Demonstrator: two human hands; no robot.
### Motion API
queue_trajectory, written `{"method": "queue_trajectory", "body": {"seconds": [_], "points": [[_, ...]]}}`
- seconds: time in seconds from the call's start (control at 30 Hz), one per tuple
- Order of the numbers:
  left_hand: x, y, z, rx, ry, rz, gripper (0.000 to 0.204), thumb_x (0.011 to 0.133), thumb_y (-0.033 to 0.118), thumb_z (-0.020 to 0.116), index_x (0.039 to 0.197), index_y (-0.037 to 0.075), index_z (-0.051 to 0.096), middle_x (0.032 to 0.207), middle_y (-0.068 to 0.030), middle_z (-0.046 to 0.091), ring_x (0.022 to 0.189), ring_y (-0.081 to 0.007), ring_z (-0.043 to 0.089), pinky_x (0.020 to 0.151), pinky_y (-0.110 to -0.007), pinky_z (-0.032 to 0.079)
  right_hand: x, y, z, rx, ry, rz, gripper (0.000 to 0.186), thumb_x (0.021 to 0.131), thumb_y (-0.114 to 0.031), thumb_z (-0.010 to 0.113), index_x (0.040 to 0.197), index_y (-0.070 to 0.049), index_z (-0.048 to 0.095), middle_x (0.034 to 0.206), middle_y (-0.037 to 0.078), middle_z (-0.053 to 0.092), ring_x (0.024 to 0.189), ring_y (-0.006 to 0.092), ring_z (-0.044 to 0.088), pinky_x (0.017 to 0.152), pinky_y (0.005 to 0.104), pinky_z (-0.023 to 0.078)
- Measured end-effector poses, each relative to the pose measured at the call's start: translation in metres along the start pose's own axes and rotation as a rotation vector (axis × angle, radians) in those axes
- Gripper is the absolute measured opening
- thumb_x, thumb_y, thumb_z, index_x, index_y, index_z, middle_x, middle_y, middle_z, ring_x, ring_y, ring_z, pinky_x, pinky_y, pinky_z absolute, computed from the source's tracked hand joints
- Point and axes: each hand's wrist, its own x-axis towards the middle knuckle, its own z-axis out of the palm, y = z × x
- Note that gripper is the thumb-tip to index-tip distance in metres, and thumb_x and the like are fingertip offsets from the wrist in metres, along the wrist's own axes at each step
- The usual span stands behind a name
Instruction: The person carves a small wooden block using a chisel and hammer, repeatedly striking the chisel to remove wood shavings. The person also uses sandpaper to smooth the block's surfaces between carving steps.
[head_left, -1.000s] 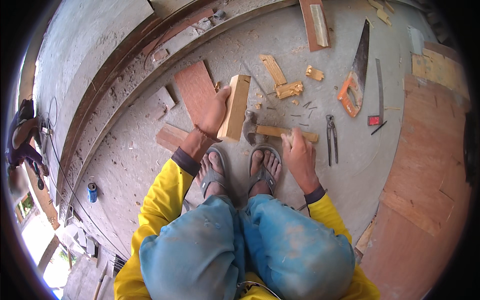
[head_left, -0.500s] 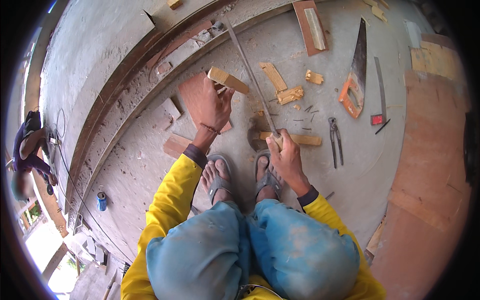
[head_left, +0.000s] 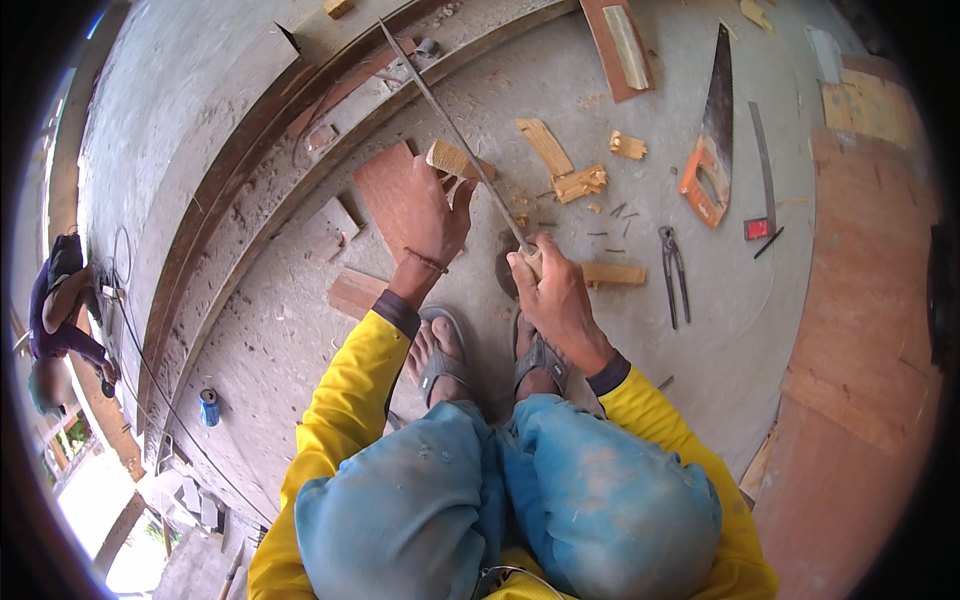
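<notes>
My left hand [head_left: 436, 222] is closed around a small block of pale wood [head_left: 452, 158], fingers on its near side. In my right hand [head_left: 560, 300] is the wooden handle of a long, thin metal file [head_left: 504, 208]. Its shaft points away and to the left, passing over or against the right part of the block; contact cannot be made out. Below my right hand a hammer lies on the floor, its wooden handle [head_left: 615, 273] partly hidden. Between my arms are my sandalled feet.
To the right lie pincers [head_left: 674, 275], an orange-handled handsaw [head_left: 712, 150] and a try square [head_left: 762, 180]. Wood offcuts [head_left: 580, 184] and several nails are scattered ahead. A brown board [head_left: 850, 330] covers the far right. A blue can [head_left: 209, 408] stands left; another person [head_left: 65, 300] crouches beyond.
The file has swung, its tip going left and its handle moving slightly left and nearer the block's line. The block has turned a little in my left hand.
</notes>
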Motion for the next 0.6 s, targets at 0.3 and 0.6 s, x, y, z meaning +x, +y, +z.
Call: {"method": "queue_trajectory", "body": {"seconds": [0.3,0.6], "points": [[0.006,0.037,-0.022,0.155,0.099,0.046,0.042,0.102,0.030,0.061,0.123,-0.003,0.046,0.107,-0.0152,0.055,0.100,-0.0224,0.066,0.080,-0.035,0.060,-0.003,-0.004,-0.014,-0.001,-0.065,0.058,0.032,0.096,-0.022,0.066,0.108,0.005,0.056,0.074,0.025,0.063,0.070,0.0467,0.064,0.060,0.0477,0.050],[-0.010,0.026,-0.012,0.193,0.158,0.092,0.040,0.100,0.031,0.064,0.114,-0.002,0.046,0.104,-0.0131,0.052,0.092,-0.0201,0.062,0.077,-0.033,0.057,-0.011,0.002,-0.007,-0.070,0.034,-0.033,0.030,0.095,-0.022,0.066,0.107,0.004,0.056,0.076,0.026,0.063,0.073,0.0457,0.065,0.061,0.0486,0.050]]}}
